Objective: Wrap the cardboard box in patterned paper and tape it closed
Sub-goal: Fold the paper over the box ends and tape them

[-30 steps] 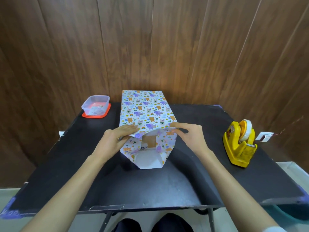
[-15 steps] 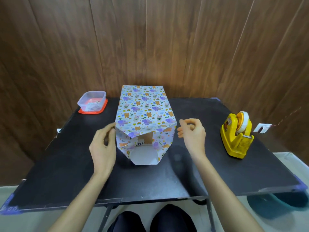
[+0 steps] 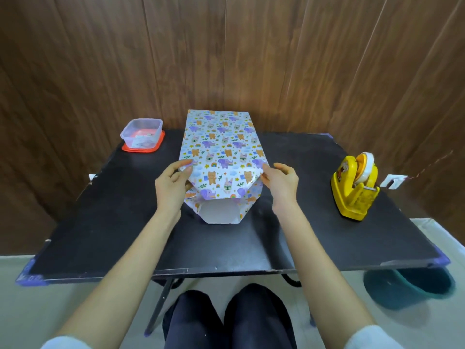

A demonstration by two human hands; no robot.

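Head view shows light, crease-prone patterned paper sleeving the hidden, likely stiff cardboard box at the counter centre toward its far edge, with the left hand and right hand fingers each pinching a near flap corner, which are sensible holds.

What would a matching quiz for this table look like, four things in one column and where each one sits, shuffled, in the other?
1 tape dispenser
2 plastic tub
3 wrapped box
4 bucket

A on the floor under the table's right corner
B far left of the table, on a red lid
C mid-table, held by the left hand and right hand
D right side of the table

Pairs: 1-D, 2-B, 3-C, 4-A
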